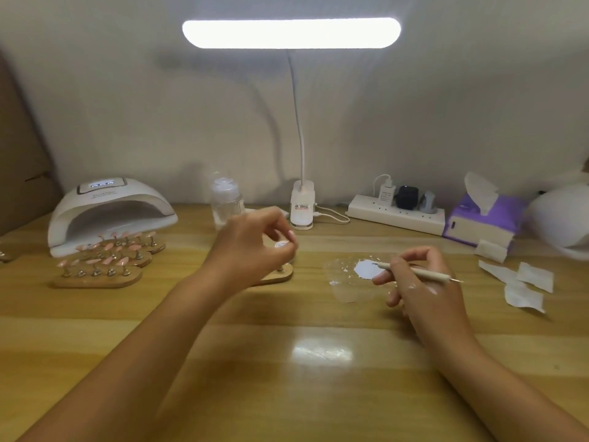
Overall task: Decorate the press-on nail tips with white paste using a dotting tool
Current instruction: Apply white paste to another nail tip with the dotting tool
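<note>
Right hand (424,279) is gripping the dotting tool (417,272), tip resting at the white paste (366,269) on the desk (287,314). Left hand (251,247) is pinching what seems a nail tip (282,244), blurred, above its wooden stand (277,277).

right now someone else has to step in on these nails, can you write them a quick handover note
Left hand: raised above the desk, pinching one nail tip at the fingertips, over a wooden stand.
Right hand: holds the dotting tool, its tip at the white paste on the clear palette.
Other nail tips: pink, on wooden stands in front of the curing lamp; no white decoration visible on them from here.
Done: paste laid out, tool in hand.
Left: decorate the held tip, then the rest. Wipes lie to the right.
</note>
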The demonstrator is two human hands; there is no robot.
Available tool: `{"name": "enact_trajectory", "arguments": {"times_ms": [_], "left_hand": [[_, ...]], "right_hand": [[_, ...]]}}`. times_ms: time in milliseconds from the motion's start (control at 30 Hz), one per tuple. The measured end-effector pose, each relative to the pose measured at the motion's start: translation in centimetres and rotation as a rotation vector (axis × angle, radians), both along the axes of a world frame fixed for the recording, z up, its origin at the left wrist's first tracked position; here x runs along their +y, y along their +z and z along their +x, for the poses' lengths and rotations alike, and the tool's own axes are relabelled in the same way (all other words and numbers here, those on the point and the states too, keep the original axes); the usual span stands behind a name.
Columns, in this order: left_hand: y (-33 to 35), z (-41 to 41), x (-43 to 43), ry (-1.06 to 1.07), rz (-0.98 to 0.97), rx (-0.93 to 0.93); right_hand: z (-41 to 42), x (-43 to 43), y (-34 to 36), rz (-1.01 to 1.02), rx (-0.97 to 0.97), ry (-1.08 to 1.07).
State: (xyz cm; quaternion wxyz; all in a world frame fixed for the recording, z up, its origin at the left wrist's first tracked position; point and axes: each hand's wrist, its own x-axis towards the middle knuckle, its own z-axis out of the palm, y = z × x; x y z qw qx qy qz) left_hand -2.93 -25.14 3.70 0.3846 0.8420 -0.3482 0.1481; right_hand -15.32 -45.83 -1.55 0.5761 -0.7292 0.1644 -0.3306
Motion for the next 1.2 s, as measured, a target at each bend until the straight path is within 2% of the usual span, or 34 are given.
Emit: {"name": "enact_trajectory", "arguments": {"times_ms": [67,167,367,700,900,1000,1200], "left_hand": [[-0.8,-1.8,-1.9,-0.144,-0.109,0.124],[-3.5,-3.5,-4.1,-0.249,-0.074,0.167],[-5.9,-3.5,-4.5,-0.279,0.078,0.088],[-6.2,-3.0,-4.7,-0.262,-0.007,0.106],[-6.1,-2.7,-4.9,-0.300,-0.052,0.161],[-5.9,-2.4,-5.0,-0.296,-0.036,0.161],[-6.2,-2.1,-5.1,-0.280,-0.042,0.202]], "right_hand": [[0.0,-0.1,-0.1,0.014,0.051,-0.018],[0.1,-0.4,-0.3,0.008,0.077,-0.056],[0.4,-1.2,-1.0,-0.041,0.147,-0.051],[0.5,-1.1,-0.6,-0.079,0.222,-0.045],[0.2,-0.6,0.1,-0.006,0.039,-0.137],[0.0,0.2,0.8,0.014,-0.038,-0.071],[0.0,2.0,0.4,0.215,0.003,0.065]]}}
